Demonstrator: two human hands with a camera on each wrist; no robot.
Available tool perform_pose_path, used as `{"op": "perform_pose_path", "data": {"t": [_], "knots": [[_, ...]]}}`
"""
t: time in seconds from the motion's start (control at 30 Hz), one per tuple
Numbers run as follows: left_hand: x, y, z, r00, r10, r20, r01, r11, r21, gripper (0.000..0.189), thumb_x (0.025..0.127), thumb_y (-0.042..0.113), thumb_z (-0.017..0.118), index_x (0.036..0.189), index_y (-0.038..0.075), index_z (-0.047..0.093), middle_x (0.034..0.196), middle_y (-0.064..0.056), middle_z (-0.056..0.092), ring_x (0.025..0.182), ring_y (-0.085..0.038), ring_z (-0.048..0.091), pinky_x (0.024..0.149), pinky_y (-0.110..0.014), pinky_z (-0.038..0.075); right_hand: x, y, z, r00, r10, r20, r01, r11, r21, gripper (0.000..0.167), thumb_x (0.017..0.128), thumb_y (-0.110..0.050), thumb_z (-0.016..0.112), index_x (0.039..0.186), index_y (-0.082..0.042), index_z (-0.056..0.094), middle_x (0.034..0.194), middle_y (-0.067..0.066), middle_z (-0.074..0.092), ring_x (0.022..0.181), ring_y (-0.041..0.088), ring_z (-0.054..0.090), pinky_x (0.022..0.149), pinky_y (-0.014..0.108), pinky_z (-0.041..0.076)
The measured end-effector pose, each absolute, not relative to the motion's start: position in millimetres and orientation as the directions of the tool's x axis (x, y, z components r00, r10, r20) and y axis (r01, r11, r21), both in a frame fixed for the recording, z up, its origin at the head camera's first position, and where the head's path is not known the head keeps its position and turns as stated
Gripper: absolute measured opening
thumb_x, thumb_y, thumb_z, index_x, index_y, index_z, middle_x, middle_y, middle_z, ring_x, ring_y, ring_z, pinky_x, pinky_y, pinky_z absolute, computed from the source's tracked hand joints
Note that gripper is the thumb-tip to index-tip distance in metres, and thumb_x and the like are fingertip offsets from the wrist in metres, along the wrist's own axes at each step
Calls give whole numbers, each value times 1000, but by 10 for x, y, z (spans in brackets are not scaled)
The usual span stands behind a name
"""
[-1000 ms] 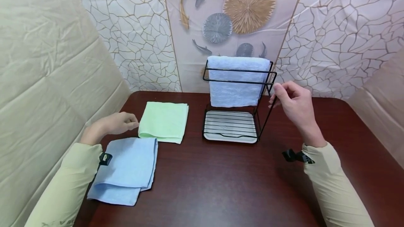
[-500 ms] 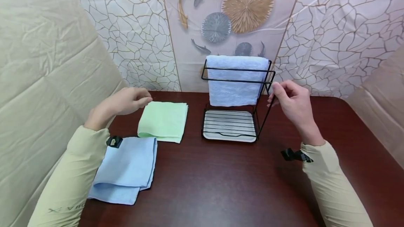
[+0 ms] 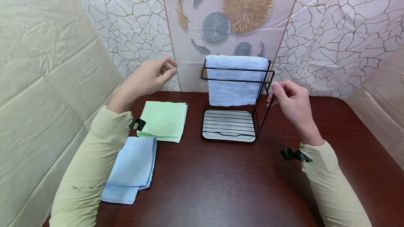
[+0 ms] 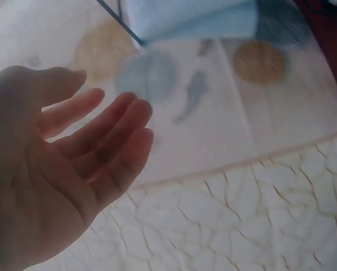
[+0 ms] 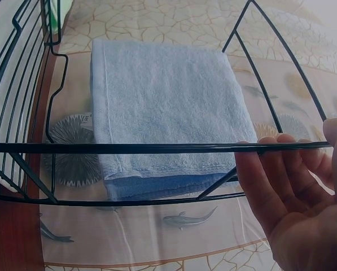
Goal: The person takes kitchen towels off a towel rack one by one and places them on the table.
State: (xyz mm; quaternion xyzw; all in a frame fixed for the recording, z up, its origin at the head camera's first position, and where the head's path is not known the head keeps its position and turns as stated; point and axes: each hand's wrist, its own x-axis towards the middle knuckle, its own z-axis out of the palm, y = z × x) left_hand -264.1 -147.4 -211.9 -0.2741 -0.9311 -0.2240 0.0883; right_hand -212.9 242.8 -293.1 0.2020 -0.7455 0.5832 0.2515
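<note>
A black wire rack stands on the table with a light blue towel draped over its back bar. My right hand grips the rack's right upright near the top; in the right wrist view its fingers curl over the black wire. To the left of the rack my left hand is raised above the table's back edge, fingers loosely bent and holding nothing. The left wrist view shows that palm bare. Below it lies a folded green towel, with a folded blue towel nearer me, partly covered by my sleeve.
A white tray sits in the rack's base under the wires. The dark red table runs up to a patterned cloth backdrop. A beige cloth wall rises on the left.
My left hand has risen from beside the green towel and moved up and right towards the rack. My right hand keeps its grip, and the towels have stayed in place.
</note>
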Motion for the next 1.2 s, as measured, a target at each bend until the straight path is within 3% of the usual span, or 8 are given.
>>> {"op": "perform_pose_path", "data": {"t": [0.4,0.63,0.8,1.0,1.2], "knots": [[-2724,-826,-1900,-773,524,356,633,662,401,25,102,24,50,119,9,60,113,-9,71,106,-19,64,94,-37,47,-2145,2428,-2965,-784,-12,620,-611,183,-770,28,97,-3,58,81,19,54,66,10,64,55,13,64,57,22,56],[-2828,-564,-1874,-763,536,360,645,666,375,27,102,25,49,117,10,66,115,-3,70,111,-16,62,99,-34,45,-2104,2407,-2918,-779,-19,627,-615,224,-756,26,97,-4,58,81,16,56,66,14,63,54,15,64,57,22,56],[-2890,-369,-1852,-765,580,280,644,699,311,32,103,27,48,124,10,65,121,-4,69,117,-18,61,104,-34,43,-2089,2414,-2894,-774,-16,633,-620,225,-752,25,97,-3,58,81,16,56,65,13,63,53,15,64,56,23,56],[-2964,-222,-1863,-784,610,113,616,744,259,47,104,35,44,142,10,51,138,-6,59,132,-19,51,113,-35,37,-2138,2442,-2945,-784,-12,621,-613,168,-772,29,97,-4,58,81,20,53,66,11,64,55,15,64,56,23,56],[-2976,-168,-1833,-788,608,94,612,758,225,48,104,35,43,145,11,48,143,-7,55,136,-22,47,116,-36,34,-2262,2528,-3061,-795,-5,607,-599,171,-782,28,97,-7,59,82,17,55,67,7,65,55,15,64,56,24,56]]}}
